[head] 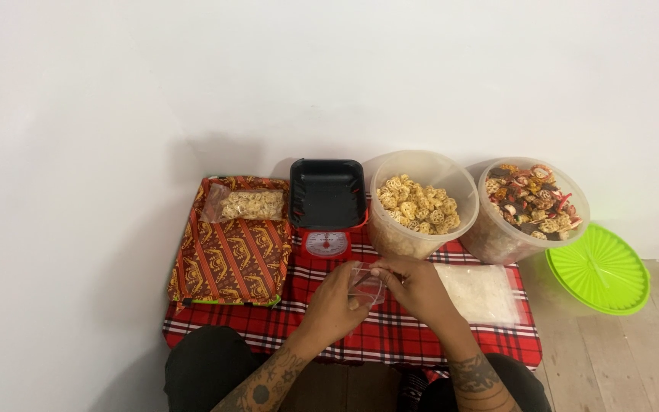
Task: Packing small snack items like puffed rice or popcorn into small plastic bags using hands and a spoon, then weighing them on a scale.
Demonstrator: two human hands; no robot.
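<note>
Both hands, left hand (335, 299) and right hand (413, 284), pinch a small clear plastic bag (366, 286) with fingers clamped (best parting its mouth gently, near the red kitchen scale (326, 243)).

red scale (326, 229) and two snack tubs (419, 204) blocking ahead, open checked cloth (390, 336) near the hands

We see a kitchen scale (326, 229) at the table's (421, 336) back centre, a wrapped box (230, 252) left, two snack tubs (419, 204) (529, 207) right, a lid (598, 268) on the floor (619, 358) beyond.
</note>
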